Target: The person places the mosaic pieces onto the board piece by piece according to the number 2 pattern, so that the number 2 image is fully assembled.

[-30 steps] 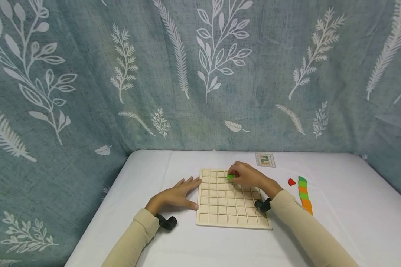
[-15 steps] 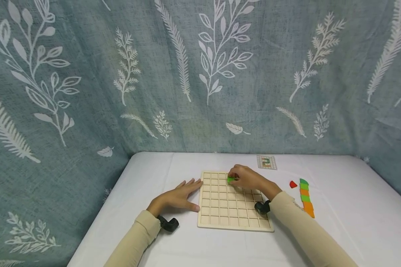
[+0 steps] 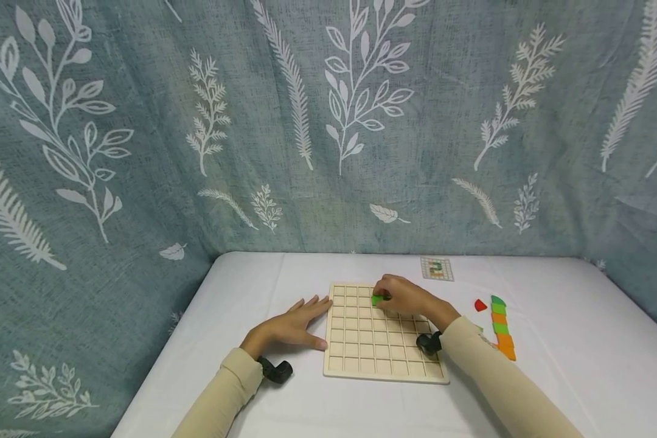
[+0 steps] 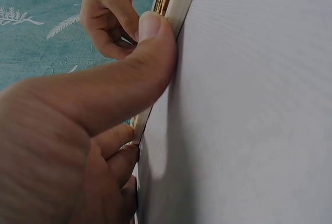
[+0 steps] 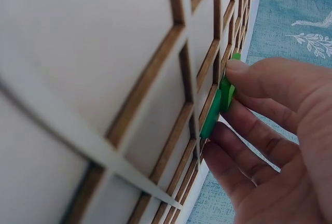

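Note:
A light wooden grid board (image 3: 358,334) lies on the white table. My left hand (image 3: 292,324) rests at its left edge with fingers spread; the thumb and fingertips touch the rim, and in the left wrist view the thumb (image 4: 150,53) presses against the side. Over the board's far rows, my right hand (image 3: 407,296) pinches a small green tile (image 3: 378,300). The right wrist view shows the pinched green tile (image 5: 226,93) at the grid, beside a darker green piece (image 5: 211,115) sitting at a cell. The fingers partly hide these pieces.
Right of the board stands a column of green and orange tiles (image 3: 500,328), with a red piece (image 3: 480,305) beside it. A small printed pattern card (image 3: 437,268) lies behind the board. A patterned curtain (image 3: 328,121) hangs behind the table.
The head view has tilted slightly. My right hand has shifted a little with the green tile, still pinching it. A bit of green now shows beside the right sleeve. My left hand stays put.

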`<action>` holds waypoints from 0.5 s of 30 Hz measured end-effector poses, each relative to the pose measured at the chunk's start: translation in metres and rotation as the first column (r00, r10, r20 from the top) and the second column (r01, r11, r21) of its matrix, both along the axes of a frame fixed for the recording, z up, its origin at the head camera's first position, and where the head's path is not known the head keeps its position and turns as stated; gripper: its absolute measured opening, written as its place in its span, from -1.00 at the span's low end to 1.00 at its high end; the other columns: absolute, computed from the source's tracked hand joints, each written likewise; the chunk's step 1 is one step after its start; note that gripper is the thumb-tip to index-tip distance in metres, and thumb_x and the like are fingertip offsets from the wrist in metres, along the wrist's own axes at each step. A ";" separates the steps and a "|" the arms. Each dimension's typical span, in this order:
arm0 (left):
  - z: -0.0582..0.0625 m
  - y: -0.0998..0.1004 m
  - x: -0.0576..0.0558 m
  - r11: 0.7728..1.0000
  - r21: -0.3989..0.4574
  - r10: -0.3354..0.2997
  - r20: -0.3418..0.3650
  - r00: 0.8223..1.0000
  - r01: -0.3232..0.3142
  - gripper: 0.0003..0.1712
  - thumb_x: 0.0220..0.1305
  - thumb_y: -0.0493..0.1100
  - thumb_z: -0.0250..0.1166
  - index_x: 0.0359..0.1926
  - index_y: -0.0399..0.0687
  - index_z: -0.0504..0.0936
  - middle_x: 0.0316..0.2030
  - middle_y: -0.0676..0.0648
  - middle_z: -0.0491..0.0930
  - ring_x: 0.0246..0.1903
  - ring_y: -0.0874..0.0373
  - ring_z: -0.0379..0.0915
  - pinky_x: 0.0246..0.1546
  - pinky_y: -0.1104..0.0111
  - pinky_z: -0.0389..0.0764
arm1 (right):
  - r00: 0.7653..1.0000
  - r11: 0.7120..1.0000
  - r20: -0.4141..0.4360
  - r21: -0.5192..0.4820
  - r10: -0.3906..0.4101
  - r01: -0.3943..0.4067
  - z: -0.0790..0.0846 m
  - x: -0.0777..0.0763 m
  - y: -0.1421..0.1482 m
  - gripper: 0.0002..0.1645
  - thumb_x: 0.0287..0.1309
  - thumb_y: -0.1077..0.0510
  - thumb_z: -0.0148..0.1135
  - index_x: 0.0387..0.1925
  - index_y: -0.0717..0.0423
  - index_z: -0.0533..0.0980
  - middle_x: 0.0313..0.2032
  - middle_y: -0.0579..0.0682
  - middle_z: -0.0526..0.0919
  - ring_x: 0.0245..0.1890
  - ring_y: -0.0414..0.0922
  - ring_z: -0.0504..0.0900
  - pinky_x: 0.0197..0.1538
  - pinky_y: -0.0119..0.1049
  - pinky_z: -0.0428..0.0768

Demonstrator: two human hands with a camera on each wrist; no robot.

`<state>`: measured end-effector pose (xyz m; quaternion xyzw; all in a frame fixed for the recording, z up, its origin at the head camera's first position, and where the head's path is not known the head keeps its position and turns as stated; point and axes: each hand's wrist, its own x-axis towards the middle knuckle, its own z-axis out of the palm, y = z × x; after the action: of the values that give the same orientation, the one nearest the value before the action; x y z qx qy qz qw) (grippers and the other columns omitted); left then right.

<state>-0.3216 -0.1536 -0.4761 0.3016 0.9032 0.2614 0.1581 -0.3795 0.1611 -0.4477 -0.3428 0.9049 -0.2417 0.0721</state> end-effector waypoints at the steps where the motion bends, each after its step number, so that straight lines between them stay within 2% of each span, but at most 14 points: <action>1: -0.001 0.000 0.000 1.000 -0.002 -0.001 0.001 1.000 0.001 0.18 0.16 0.28 0.40 0.60 0.01 -0.03 0.60 -0.06 -0.14 0.61 -0.02 -0.35 0.59 0.00 -0.34 | 1.000 1.000 0.003 0.001 0.003 -0.003 -0.001 0.000 0.000 -0.82 0.26 0.22 0.33 -0.11 0.13 0.64 -0.22 -0.02 0.57 -0.27 -0.22 0.50 -0.17 -0.29 0.59; 15: -0.001 0.000 0.000 1.000 -0.011 0.008 0.001 1.000 -0.008 0.19 0.16 0.28 0.40 0.60 0.01 -0.05 0.61 -0.04 -0.14 0.61 0.01 -0.36 0.60 0.02 -0.35 | 0.998 0.999 -0.035 -0.008 0.047 -0.047 -0.001 0.000 0.001 -0.82 0.22 0.21 0.37 -0.13 0.12 0.68 -0.21 -0.02 0.62 -0.26 -0.25 0.52 -0.17 -0.33 0.60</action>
<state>-0.3216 -0.1535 -0.4774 0.2967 0.9058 0.2571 0.1594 -0.3799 0.1624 -0.4485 -0.3684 0.8967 -0.2379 0.0607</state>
